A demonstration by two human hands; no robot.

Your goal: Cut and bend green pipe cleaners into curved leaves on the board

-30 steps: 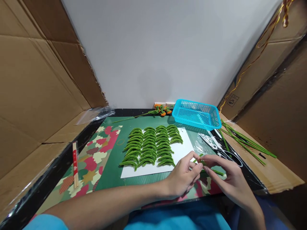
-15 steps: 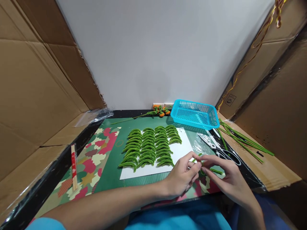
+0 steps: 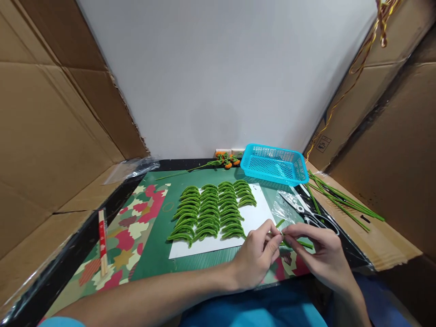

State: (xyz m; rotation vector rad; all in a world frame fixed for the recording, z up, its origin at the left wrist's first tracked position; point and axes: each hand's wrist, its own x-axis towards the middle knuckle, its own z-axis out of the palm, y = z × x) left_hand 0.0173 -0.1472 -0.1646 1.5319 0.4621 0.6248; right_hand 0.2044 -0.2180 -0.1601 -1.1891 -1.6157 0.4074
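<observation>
My left hand (image 3: 259,256) is closed in a pinch on a thin green pipe cleaner (image 3: 280,223), whose short end sticks up past the fingertips. Against it, my right hand (image 3: 320,247) pinches too, thumb and forefinger meeting the left fingertips. What lies between the tips is mostly hidden. Another green pipe cleaner piece (image 3: 305,245) shows under the right fingers, near the mat. To the left, several curved green pipe cleaner pieces (image 3: 208,211) lie in neat columns on a white sheet of paper (image 3: 252,222).
Scissors (image 3: 299,209) rest on a clear plastic bag (image 3: 284,210) beyond my right hand. Long green stems (image 3: 350,204) lie farther right. A blue basket (image 3: 274,175) stands at the back, beside orange flowers (image 3: 228,160). Wrapped chopsticks (image 3: 102,243) are at left; cardboard walls (image 3: 402,136) flank the table.
The view has shifted slightly. Both hands stay together at the fingertips, and the right finger and thumb have closed more tightly. The pieces on the paper look the same.
</observation>
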